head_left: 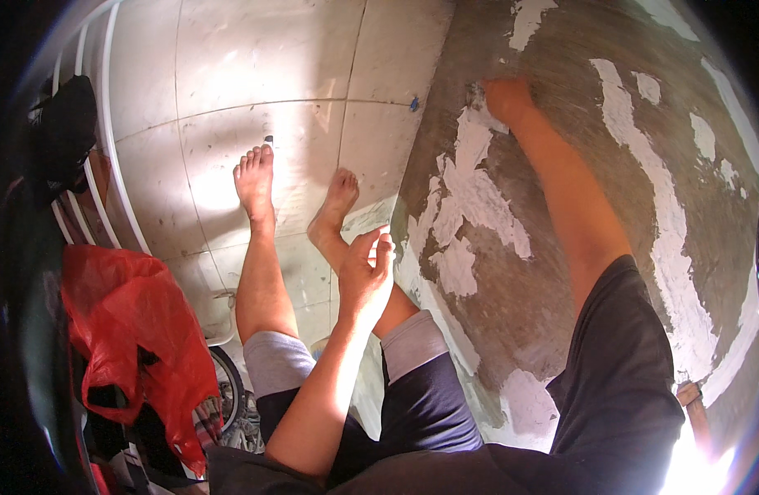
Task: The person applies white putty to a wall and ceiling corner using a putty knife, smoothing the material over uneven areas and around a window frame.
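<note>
My right arm reaches far up and out to the brown wall (553, 206), which carries several white filler patches (470, 194). Against it, my right hand (509, 101) is closed at the top of one patch. A flat grey-white edge (488, 109) shows beside its fingers, like a scraper blade, though its handle is hidden. My left hand (368, 276) hangs in the air above my legs, apart from the wall. Its fingers are loosely bent, with a gap between thumb and fingers, and nothing shows in it.
Pale floor tiles (231, 66) lie under my bare feet, beside the wall's base. At left stand white metal bars (111, 107) with a dark bundle (66, 124). A red plastic bag (136, 330) hangs near a wheel (228, 388). Bright light glares at lower right.
</note>
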A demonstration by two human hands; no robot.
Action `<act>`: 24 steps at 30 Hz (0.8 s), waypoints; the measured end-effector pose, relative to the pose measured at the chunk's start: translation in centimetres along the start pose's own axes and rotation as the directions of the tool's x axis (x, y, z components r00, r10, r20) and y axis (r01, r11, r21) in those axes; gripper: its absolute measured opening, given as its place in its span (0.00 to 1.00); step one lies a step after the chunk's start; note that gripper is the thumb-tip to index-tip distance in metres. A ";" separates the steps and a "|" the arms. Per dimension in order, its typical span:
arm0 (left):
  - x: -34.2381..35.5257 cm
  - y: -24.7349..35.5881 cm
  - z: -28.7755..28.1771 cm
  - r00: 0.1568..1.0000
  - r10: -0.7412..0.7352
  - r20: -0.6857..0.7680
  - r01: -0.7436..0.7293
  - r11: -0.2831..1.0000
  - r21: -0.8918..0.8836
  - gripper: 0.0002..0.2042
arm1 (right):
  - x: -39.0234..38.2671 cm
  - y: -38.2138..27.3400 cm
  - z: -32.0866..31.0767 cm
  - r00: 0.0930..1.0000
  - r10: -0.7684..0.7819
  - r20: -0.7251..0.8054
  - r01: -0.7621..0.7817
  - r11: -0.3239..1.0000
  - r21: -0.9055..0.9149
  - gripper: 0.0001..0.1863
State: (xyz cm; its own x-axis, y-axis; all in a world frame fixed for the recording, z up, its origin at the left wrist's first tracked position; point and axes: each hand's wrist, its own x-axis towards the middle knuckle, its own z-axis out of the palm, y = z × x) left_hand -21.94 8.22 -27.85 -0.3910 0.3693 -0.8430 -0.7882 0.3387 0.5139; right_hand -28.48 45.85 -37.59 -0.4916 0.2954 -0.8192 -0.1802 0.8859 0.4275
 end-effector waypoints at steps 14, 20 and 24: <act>0.2 0.1 -0.1 1.000 -0.027 0.000 0.027 1.000 0.010 0.16 | -1.5 -2.3 2.5 0.992 -0.118 -0.040 0.118 0.993 -0.016 0.12; 0.0 0.3 -0.1 0.998 -0.053 0.014 0.053 0.998 0.041 0.17 | -1.1 -2.2 3.0 0.986 -0.058 -0.156 0.064 0.997 0.033 0.17; 1.1 -2.3 0.0 0.996 0.090 0.001 -0.089 0.992 0.090 0.17 | -1.2 -3.5 2.9 0.979 -0.114 -0.169 0.124 0.991 0.049 0.16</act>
State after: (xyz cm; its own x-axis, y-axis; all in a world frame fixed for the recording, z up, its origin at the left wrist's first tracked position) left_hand -20.58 7.83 -29.94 -0.4597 0.3989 -0.7935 -0.7039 0.3811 0.5994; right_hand -24.83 43.40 -39.22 -0.6048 0.1272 -0.7861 -0.1979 0.9322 0.3031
